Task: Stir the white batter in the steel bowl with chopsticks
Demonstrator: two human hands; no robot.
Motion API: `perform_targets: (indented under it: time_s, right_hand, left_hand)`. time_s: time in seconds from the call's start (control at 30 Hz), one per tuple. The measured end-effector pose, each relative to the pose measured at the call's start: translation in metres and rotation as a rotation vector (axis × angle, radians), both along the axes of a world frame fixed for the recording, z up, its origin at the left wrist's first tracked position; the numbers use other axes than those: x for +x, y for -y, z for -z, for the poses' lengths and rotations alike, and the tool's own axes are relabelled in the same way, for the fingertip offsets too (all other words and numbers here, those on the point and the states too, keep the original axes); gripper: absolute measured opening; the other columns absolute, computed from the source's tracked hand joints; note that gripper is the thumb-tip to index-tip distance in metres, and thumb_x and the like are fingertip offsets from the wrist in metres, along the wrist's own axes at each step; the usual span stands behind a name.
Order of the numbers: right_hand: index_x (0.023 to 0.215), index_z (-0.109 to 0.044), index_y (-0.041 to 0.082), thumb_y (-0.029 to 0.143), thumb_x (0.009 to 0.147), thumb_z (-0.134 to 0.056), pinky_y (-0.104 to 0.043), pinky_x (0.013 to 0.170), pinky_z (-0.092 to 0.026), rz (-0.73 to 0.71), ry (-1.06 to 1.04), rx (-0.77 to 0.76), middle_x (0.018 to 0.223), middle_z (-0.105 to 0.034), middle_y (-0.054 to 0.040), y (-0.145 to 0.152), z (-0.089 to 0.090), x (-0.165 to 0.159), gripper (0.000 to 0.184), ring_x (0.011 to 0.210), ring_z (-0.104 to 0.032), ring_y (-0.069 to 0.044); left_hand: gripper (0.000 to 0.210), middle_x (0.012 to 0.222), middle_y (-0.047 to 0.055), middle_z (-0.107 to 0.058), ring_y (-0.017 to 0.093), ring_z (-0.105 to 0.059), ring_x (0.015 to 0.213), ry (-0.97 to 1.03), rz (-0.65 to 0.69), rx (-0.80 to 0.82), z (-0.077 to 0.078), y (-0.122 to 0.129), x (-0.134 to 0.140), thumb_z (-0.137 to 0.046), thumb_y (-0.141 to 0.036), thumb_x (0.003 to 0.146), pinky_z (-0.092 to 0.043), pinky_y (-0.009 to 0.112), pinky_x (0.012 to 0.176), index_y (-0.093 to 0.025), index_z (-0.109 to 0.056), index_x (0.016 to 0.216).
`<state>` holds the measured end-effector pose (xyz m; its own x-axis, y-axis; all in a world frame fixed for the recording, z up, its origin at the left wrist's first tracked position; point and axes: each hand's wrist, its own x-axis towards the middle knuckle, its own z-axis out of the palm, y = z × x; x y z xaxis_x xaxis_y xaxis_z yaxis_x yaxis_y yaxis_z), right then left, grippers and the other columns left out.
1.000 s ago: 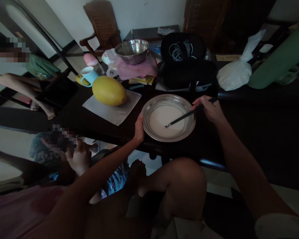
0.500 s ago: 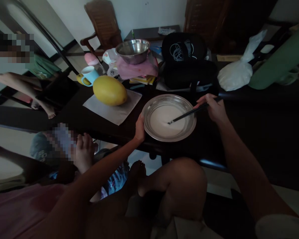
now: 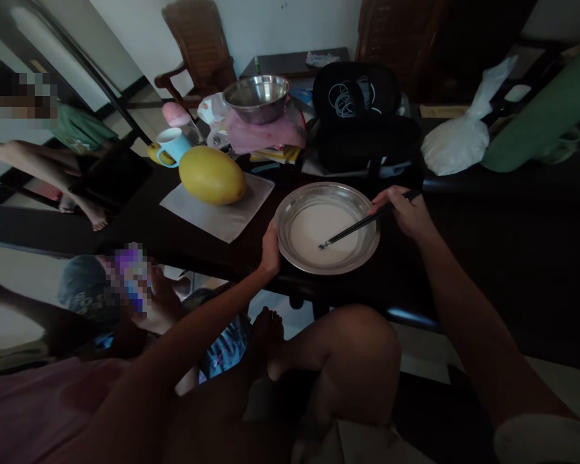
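A wide steel bowl (image 3: pixel 365 250) of milky white liquid (image 3: pixel 312 225) rests near the front edge of the dark table. My left hand (image 3: pixel 270 250) grips the bowl's left rim, thumb and fingers closed on it. In my right hand (image 3: pixel 406 211), at the bowl's right side, is a pair of dark chopsticks (image 3: pixel 352 228), held slanting down to the left. Their tips, coated white, are at the liquid in the bowl's middle; how deep they reach I cannot tell.
Left of the bowl, a yellow melon (image 3: pixel 212 175) lies on a white sheet (image 3: pixel 193 209). Behind stand a blue mug (image 3: pixel 174 147), another steel bowl (image 3: pixel 257 103) and a black case (image 3: pixel 367 138). A tied bag of white powder (image 3: pixel 457 147) sits right. Two people are at left.
The chopstick tips have shifted slightly left and toward me through the liquid, and my right hand has moved left with them. My left hand stays on the rim.
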<state>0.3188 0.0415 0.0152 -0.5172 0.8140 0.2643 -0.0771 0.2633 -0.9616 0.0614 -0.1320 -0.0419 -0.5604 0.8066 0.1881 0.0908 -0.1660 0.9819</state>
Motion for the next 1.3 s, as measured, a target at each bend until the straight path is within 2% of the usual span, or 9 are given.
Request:
perform_targets:
  time_s: [0.1,0.2,0.37,0.5,0.7,0.87,1.03,1.2,1.3]
  right_hand:
    - [0.076,-0.072,0.028,0.062,0.085,-0.058,-0.041,0.068,-0.056,0.041,-0.002,0.015,0.067,-0.073,-0.0032,-0.0022,0.0,0.0014,0.037,0.065,-0.069,-0.021]
    - [0.071,-0.07,0.027,0.062,0.086,-0.056,-0.039,0.062,-0.055,0.079,-0.04,0.006,0.062,-0.071,-0.0043,-0.005,0.0011,0.0023,0.041,0.059,-0.068,-0.021]
    - [0.076,-0.073,0.026,0.059,0.085,-0.059,-0.039,0.066,-0.055,0.0,-0.024,0.011,0.063,-0.071,-0.0029,-0.0039,0.0007,0.0016,0.037,0.06,-0.067,-0.02]
    - [0.074,-0.072,0.025,0.056,0.087,-0.058,-0.038,0.062,-0.055,0.052,-0.059,0.001,0.063,-0.071,-0.0036,-0.0021,-0.0007,0.0015,0.037,0.059,-0.068,-0.02]
    - [0.076,-0.072,0.027,0.057,0.087,-0.059,-0.04,0.065,-0.055,0.005,-0.021,0.019,0.063,-0.071,-0.0037,-0.0016,0.0003,0.0014,0.035,0.061,-0.067,-0.021]
    - [0.072,-0.07,0.026,0.058,0.089,-0.053,-0.039,0.063,-0.054,0.076,-0.041,0.017,0.061,-0.069,-0.0041,-0.004,0.0,0.0024,0.04,0.058,-0.067,-0.019]
    - [0.076,-0.072,0.026,0.055,0.088,-0.058,-0.038,0.068,-0.055,-0.024,-0.037,0.012,0.063,-0.07,-0.003,-0.0018,0.0009,0.0012,0.035,0.063,-0.068,-0.02]
    - [0.074,-0.073,0.026,0.056,0.087,-0.058,-0.038,0.066,-0.055,0.066,-0.052,-0.002,0.064,-0.071,-0.0029,-0.0045,0.0023,0.0024,0.036,0.062,-0.068,-0.019]
    - [0.07,-0.071,0.027,0.06,0.085,-0.059,-0.04,0.065,-0.055,0.05,-0.046,-0.011,0.059,-0.069,-0.0026,-0.005,0.0036,0.0015,0.039,0.058,-0.067,-0.02]
  left_hand:
    - [0.047,0.135,0.009,-0.061,0.028,-0.049,0.132,0.001,0.008,0.002,0.0015,0.0,-0.0009,-0.044,-0.051,0.094,-0.031,0.041,0.117,-0.016,-0.064,0.119]
    - [0.047,0.137,0.009,-0.059,0.027,-0.048,0.133,-0.006,0.018,-0.011,0.0015,0.0001,-0.0016,-0.042,-0.05,0.096,-0.032,0.041,0.116,-0.015,-0.063,0.12]
    - [0.048,0.134,0.011,-0.061,0.028,-0.051,0.129,-0.065,0.002,-0.012,-0.0032,0.0013,-0.0009,-0.043,-0.052,0.095,-0.034,0.042,0.116,-0.015,-0.065,0.117]
    - [0.047,0.135,0.008,-0.06,0.027,-0.051,0.13,-0.065,0.004,-0.008,-0.0036,0.0021,-0.0003,-0.043,-0.053,0.095,-0.034,0.042,0.116,-0.019,-0.065,0.118]
    - [0.048,0.135,0.009,-0.061,0.027,-0.049,0.131,-0.079,-0.005,-0.023,-0.0003,0.0011,-0.0013,-0.042,-0.051,0.095,-0.031,0.042,0.117,-0.017,-0.064,0.12]
    - [0.048,0.135,0.011,-0.06,0.027,-0.05,0.13,-0.116,0.001,-0.011,-0.0013,0.0009,-0.0015,-0.04,-0.05,0.096,-0.033,0.043,0.116,-0.016,-0.065,0.117]
    - [0.047,0.131,0.01,-0.062,0.027,-0.051,0.129,-0.12,0.001,-0.01,-0.0032,0.0015,-0.0009,-0.04,-0.051,0.096,-0.034,0.04,0.115,-0.017,-0.066,0.115]
    - [0.045,0.132,0.008,-0.062,0.026,-0.051,0.129,-0.105,0.001,-0.013,-0.0016,0.0013,-0.0007,-0.039,-0.049,0.097,-0.033,0.042,0.116,-0.017,-0.064,0.117]
    - [0.046,0.134,0.007,-0.061,0.026,-0.05,0.131,-0.058,0.004,-0.012,0.0008,0.0007,-0.0013,-0.04,-0.05,0.096,-0.032,0.043,0.117,-0.018,-0.063,0.121]
